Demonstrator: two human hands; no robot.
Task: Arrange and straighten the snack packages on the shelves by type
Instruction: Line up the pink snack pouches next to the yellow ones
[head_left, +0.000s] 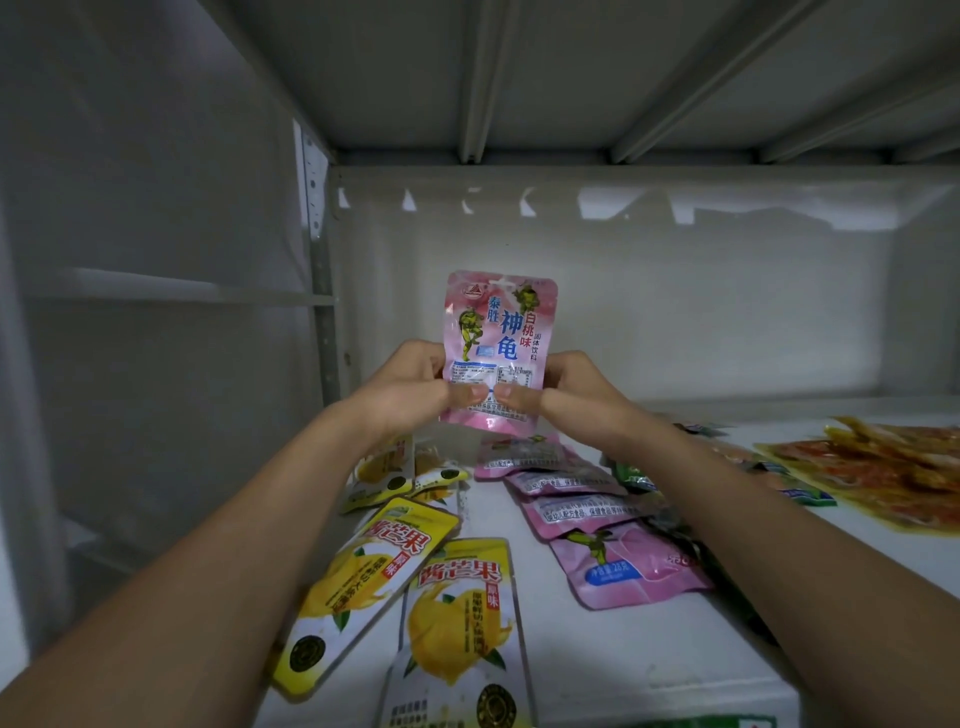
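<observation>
A pink snack packet (497, 332) with green turtle figures is held upright in the air above the white shelf (623, 654). My left hand (410, 387) pinches its lower left edge and my right hand (566, 387) pinches its lower right edge, thumbs on the front. Below it, several more pink packets (618, 561) lie in an overlapping row running back along the shelf. To their left lie several yellow mango packets (457, 623), some skewed.
Orange-red clear packets (883, 473) lie at the right of the shelf, with green packets (800, 493) partly under my right forearm. The shelf's back wall, a left upright post (324, 312) and the shelf above close in the space.
</observation>
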